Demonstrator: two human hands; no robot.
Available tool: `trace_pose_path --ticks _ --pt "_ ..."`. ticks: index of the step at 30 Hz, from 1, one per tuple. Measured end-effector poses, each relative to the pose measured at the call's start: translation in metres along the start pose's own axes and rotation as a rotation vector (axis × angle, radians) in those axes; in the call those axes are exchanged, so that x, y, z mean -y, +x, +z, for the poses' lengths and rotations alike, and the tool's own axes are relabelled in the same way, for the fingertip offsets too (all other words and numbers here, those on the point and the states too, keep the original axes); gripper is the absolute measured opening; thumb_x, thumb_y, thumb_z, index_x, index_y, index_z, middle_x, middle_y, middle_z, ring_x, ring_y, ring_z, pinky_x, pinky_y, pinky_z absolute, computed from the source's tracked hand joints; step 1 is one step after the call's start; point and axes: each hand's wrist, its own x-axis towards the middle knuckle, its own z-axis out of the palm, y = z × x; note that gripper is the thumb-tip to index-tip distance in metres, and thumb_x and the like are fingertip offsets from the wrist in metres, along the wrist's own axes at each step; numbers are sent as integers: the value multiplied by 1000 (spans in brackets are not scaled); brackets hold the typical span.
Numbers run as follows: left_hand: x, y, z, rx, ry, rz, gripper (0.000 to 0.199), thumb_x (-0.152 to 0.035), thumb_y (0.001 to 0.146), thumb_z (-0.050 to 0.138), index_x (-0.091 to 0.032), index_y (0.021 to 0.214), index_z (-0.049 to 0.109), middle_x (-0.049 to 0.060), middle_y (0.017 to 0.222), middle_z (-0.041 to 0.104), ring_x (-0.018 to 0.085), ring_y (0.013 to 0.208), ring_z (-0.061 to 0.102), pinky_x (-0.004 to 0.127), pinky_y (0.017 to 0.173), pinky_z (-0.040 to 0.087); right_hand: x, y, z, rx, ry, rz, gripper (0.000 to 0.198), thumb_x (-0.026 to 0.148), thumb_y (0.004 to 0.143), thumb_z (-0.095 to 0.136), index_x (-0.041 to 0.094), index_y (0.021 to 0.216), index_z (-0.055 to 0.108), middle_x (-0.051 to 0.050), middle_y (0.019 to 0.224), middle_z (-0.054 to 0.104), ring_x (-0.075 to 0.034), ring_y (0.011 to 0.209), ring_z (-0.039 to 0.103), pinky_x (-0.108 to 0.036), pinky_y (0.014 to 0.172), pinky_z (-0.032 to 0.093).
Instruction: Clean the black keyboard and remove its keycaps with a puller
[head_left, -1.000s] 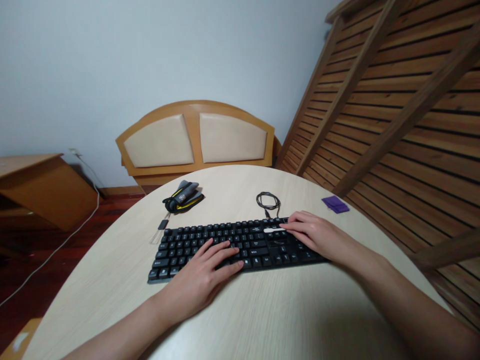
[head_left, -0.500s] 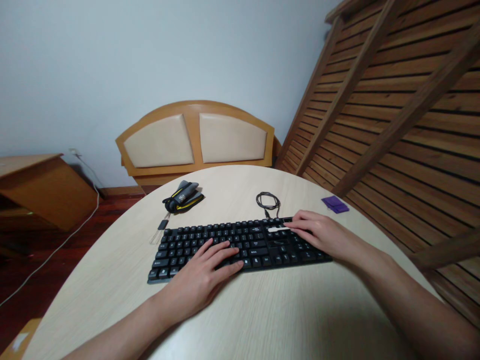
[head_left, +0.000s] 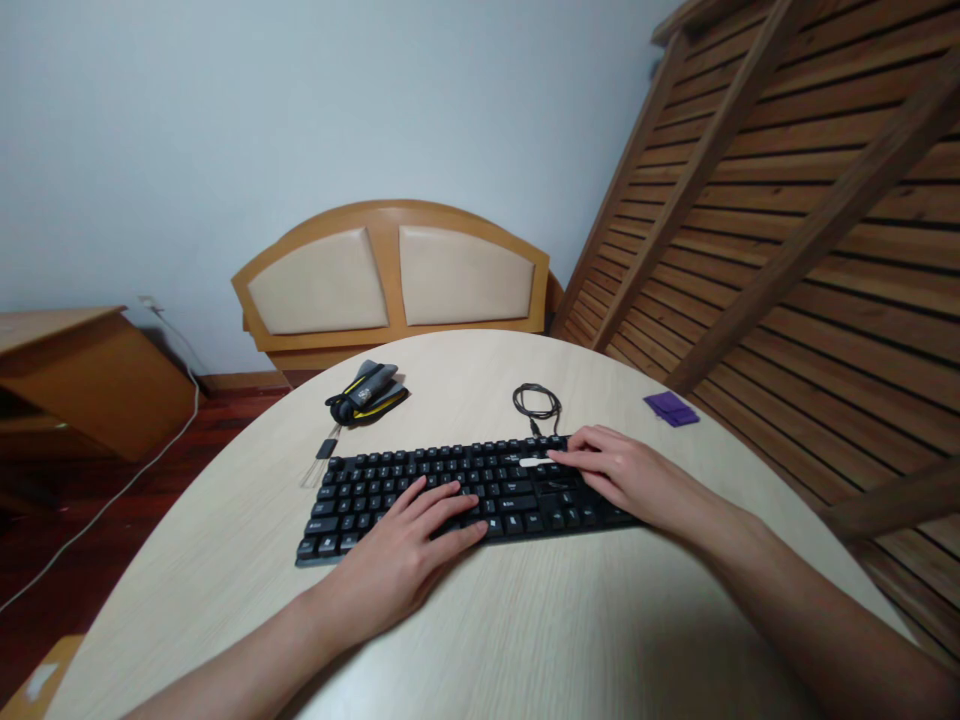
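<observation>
Head: white stick (over keyboard)

near tabletop: passable | beyond keyboard: cable coil, grey-yellow bundle obstruct

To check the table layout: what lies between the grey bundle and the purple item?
In the head view, a coiled black cable lies between the grey bundle and purple item.

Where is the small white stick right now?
In the head view, the white stick is in the right hand, over the black keyboard's right half, nearer the person than the coiled cable.
</observation>
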Motion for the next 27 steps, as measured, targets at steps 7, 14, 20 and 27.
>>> trace_pose_path --ticks 7,14,20,27 --pt "-1 0 -1 -27 -21 -11 53 -11 100 53 -34 148 48 6 152 52 29 144 43 65 116 36 7 4 0 -14 -33 -29 35 12 98 46 23 118 72 -8 103 70 -22 95 67 -37 83 58" --pt "-2 2 -2 8 1 -23 53 -11 100 53 -33 148 48 5 153 51 29 145 42 66 116 35 8 4 5 -29 -74 -43 34 9 97 48 21 117 73 -9 101 69 -22 94 66 -36 80 58" --pt "-3 2 -2 22 10 -31 51 -14 102 52 -34 148 48 4 154 50 29 145 41 66 116 35 8 5 6 -36 -43 -34 34 10 97 50 24 118 74 -8 99 69 -21 92 66 -35 80 57" --pt "-2 1 -2 -10 -25 -30 52 -12 101 52 -34 147 49 4 153 51 28 145 42 64 117 35 -7 -2 -3 -32 7 -6 34 12 95 49 24 112 76 -8 97 70 -21 91 67 -35 82 55"
